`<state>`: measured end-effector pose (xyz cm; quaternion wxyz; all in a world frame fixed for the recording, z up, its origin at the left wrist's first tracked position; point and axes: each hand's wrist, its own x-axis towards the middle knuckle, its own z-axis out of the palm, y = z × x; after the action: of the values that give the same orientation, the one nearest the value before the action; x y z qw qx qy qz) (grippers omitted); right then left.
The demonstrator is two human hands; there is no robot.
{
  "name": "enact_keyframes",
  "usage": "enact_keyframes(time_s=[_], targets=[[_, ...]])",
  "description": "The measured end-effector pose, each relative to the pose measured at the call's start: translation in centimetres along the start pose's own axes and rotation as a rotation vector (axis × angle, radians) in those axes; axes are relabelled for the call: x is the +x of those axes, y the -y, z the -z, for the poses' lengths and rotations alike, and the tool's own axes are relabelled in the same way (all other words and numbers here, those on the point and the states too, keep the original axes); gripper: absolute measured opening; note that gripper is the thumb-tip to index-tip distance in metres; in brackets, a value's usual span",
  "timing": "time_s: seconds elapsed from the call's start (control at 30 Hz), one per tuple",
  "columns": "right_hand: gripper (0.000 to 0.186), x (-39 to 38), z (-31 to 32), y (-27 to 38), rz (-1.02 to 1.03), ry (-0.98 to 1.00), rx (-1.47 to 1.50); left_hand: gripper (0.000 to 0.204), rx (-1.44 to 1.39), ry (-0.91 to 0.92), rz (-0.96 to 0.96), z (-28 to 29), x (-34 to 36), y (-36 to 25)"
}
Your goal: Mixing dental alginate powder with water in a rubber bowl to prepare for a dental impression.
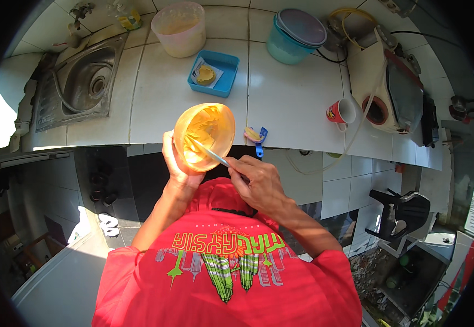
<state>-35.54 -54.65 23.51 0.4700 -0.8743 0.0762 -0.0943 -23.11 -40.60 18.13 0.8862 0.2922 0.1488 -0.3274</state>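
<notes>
My left hand point(177, 163) is wrapped around the side of an orange bowl point(230, 135), tilted so that its inside shows. Yellow, creamy-looking stuff point(201, 131) streaks the bowl's inner wall. In my right hand point(260, 179) is a slim, pale metallic utensil point(213, 155); its far end dips into the bowl, and I cannot tell its kind. A blue tool point(259, 147) smeared with yellow lies at the counter's front edge, right of the bowl. Beyond the bowl, a blue tray point(227, 88) holds a round yellow lump point(206, 74) on white paper.
On the white tiled counter point(160, 109) stand a pinkish tub point(178, 41), a lidded teal tub point(288, 46) and a red-and-white mug point(340, 111). A steel sink point(84, 82) is at left. At right, a hose point(365, 114) hangs beside a boxy appliance point(375, 71). A black chair point(405, 212) stands below.
</notes>
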Motion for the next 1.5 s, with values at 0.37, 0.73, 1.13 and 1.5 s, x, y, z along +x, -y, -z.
enact_keyframes(time_s=[0.37, 0.73, 1.13, 1.5], targets=[[0.032, -1.9, -1.2, -0.5, -0.463, 0.008, 0.663, 0.041, -0.118, -0.236, -0.066, 1.0, 0.0, -2.3], [0.047, -5.2, -2.1, -2.1, 0.103, -0.136, -0.028, 0.039, -0.134, -0.055, -0.146, 1.4, 2.0, -3.2], [0.027, 0.0, 9.9, -6.1, -0.039, 0.172, 0.079, 0.037, -0.023, -0.018, -0.149, -5.9, 0.0, 4.9], [0.027, -3.8, 11.5, -15.4, -0.76, 0.488, 0.699, 0.037, 0.028, -0.357, -0.496, -2.9, -1.8, 12.4]])
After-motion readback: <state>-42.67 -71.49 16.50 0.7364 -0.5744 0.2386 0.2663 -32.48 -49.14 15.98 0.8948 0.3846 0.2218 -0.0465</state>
